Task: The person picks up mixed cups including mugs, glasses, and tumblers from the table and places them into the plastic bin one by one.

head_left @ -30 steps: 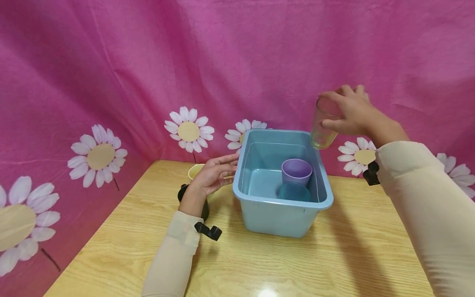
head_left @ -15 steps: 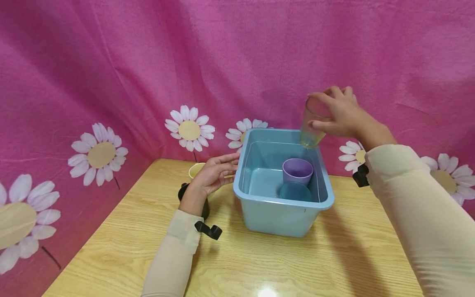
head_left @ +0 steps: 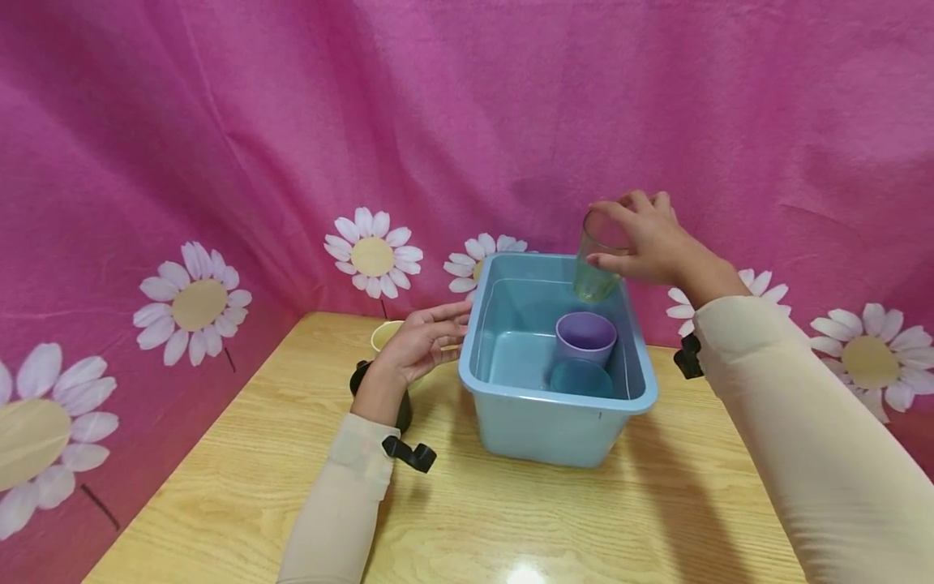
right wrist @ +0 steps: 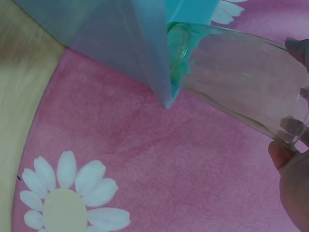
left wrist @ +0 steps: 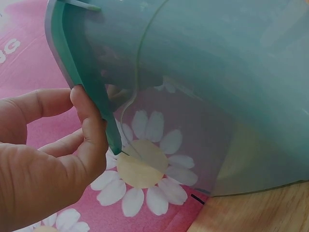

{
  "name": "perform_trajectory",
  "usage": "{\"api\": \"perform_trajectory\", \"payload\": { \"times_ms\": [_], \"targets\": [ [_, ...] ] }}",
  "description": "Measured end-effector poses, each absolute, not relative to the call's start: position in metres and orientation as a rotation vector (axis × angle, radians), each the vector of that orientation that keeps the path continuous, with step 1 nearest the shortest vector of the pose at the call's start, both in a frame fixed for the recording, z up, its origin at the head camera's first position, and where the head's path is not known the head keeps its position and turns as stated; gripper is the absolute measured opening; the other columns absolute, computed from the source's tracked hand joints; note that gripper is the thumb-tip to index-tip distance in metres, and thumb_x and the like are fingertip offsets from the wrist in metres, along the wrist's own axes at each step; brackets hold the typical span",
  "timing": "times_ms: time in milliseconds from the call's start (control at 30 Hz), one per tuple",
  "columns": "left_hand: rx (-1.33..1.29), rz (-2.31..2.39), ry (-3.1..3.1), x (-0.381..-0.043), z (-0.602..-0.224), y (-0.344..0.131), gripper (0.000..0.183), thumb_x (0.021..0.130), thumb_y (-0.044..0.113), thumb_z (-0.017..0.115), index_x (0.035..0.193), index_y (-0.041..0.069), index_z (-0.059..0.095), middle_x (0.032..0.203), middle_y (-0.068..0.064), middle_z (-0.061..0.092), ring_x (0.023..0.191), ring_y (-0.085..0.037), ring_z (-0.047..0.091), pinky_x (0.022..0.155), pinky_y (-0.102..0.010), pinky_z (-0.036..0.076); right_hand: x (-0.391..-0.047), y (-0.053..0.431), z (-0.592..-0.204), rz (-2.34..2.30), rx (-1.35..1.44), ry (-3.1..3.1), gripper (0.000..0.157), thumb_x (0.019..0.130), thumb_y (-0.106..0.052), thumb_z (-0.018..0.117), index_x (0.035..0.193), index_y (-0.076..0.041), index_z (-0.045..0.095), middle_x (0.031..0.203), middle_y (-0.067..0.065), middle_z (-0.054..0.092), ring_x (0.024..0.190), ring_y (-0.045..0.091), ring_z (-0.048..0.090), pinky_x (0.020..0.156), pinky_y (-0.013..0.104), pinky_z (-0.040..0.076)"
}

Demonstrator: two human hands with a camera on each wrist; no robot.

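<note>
My right hand (head_left: 649,243) holds a clear drinking glass (head_left: 594,272) by its mouth, thumb on one side and fingers on the other. The glass's base dips over the far right part of a blue plastic tub (head_left: 558,426). In the right wrist view the glass (right wrist: 236,77) lies across the tub's edge, base inward. A purple cup (head_left: 586,332) and a teal cup or bowl (head_left: 580,379) sit inside, toward the tub's right side. My left hand (head_left: 419,345) touches the tub's left rim with mostly straight fingers; fingertips meet the rim (left wrist: 104,111) in the left wrist view.
Behind the left wrist, partly hidden, stand a yellow cup (head_left: 384,334) and a black object (head_left: 403,412) on the wooden table (head_left: 467,519). A pink cloth (head_left: 467,122) with white daisies hangs right behind the tub.
My right hand has carried the glass leftward from beyond the tub's right edge, then down so its base dips inside the rim. The left hand and tub stay put.
</note>
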State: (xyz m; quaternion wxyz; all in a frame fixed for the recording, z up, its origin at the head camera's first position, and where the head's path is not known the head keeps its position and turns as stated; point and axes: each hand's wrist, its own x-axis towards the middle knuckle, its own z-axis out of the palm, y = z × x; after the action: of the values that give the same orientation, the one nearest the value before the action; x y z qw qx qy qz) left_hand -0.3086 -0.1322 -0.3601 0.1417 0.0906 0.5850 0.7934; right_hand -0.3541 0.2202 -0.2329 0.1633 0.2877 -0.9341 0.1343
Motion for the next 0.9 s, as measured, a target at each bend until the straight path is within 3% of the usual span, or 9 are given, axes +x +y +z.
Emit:
{"api": "perform_trajectory", "payload": {
  "times_ms": [233,467,900],
  "targets": [
    [0.263,2.288,1.689,-0.307,-0.362,-0.133,0.049,0.099,-0.003,0.057,0.147,0.001,0.054,0.130,-0.017,0.064,0.093,-0.020,0.070,0.085,-0.035,0.059,-0.358,0.215,-0.245,0.367,0.821,-2.714,0.066,0.091,-0.037,0.076,0.147,-0.013,0.050,0.142,0.027,0.042,0.121,0.050,0.033,0.092,0.065,0.035],
    [0.267,2.297,1.688,-0.308,-0.360,-0.133,0.049,0.099,-0.003,0.058,0.147,0.002,0.054,0.130,-0.017,0.065,0.091,-0.020,0.070,0.085,-0.036,0.059,-0.363,0.212,-0.253,0.372,0.820,-2.770,0.056,0.091,-0.038,0.077,0.139,-0.018,0.054,0.141,0.024,0.043,0.122,0.048,0.033,0.093,0.064,0.036],
    [0.251,2.296,1.672,-0.306,-0.359,-0.133,0.047,0.100,-0.002,0.058,0.147,0.002,0.055,0.128,-0.015,0.066,0.092,-0.020,0.070,0.085,-0.035,0.059,-0.369,0.209,-0.271,0.378,0.801,-2.867,0.071,0.086,-0.036,0.082,0.147,-0.016,0.051,0.145,0.025,0.041,0.126,0.047,0.032,0.096,0.065,0.040]
  ]
}}
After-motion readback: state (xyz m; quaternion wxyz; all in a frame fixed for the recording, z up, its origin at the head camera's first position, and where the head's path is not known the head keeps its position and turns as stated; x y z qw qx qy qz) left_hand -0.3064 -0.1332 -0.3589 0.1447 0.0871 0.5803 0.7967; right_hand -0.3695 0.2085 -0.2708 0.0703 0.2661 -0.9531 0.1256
